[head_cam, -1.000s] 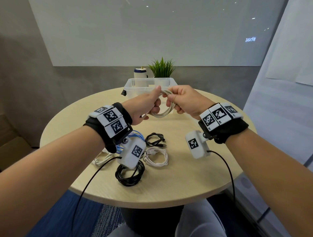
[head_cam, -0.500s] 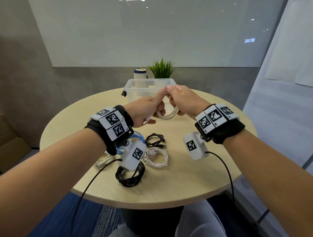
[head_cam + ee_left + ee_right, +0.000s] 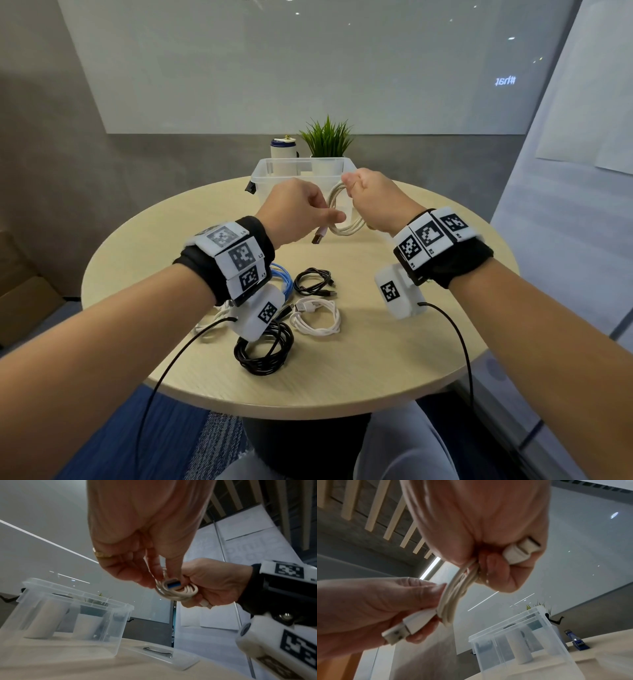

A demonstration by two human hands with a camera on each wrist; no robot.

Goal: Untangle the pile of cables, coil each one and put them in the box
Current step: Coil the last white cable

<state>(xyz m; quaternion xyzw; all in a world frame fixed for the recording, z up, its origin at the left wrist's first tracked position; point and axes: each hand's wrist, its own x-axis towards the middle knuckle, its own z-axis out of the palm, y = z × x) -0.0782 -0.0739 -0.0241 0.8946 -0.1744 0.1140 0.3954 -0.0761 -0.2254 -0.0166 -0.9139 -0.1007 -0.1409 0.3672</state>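
Both hands (image 3: 339,209) grip upright coil (image 3: 342,214) — plug (image 3: 318,236) down-left.

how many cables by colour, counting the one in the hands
cream cable, held in both hands: 1
white cables and: 2
black cables and: 2
blue cable: 1
total: 6

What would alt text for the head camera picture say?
Two hands, left hand and right hand, hold a coiled beige cable above a round table, before a clear box. Five coiled cables lie nearer the person.
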